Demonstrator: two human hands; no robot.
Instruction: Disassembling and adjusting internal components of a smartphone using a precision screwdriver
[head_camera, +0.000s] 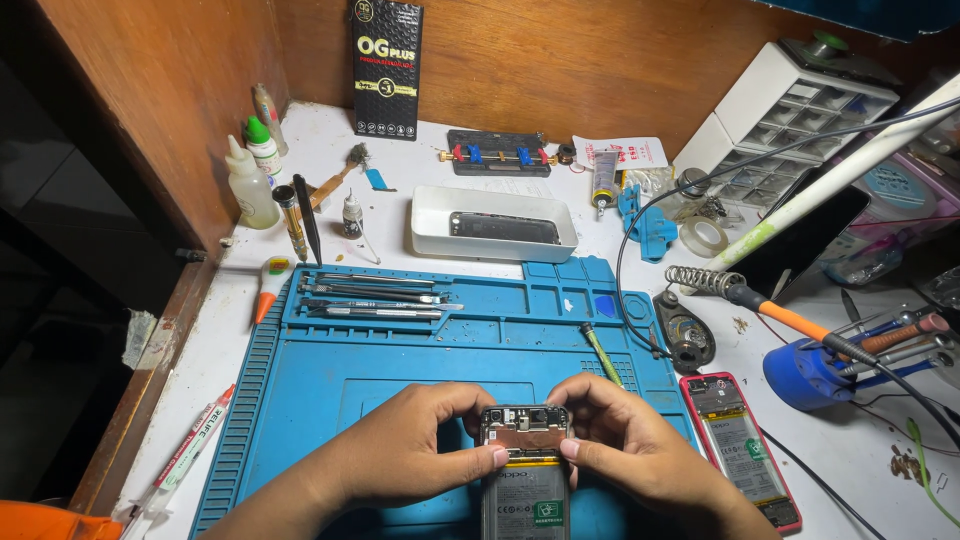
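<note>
Both hands grip the opened phone (526, 470) over the blue mat (400, 370): left hand (400, 455) and right hand (630, 450) pinch its top edges. Back cover is off, insides exposed; screwdriver (603, 355) lies just beyond.

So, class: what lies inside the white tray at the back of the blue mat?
Inside the white tray lies one dark, flat, oblong part, maybe a phone or battery. The near wall hides the tray floor in front of it, and anything underneath is covered.

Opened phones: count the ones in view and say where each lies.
2. One opened phone is held by the left hand and right hand over the blue mat; another lies right of it.
</note>
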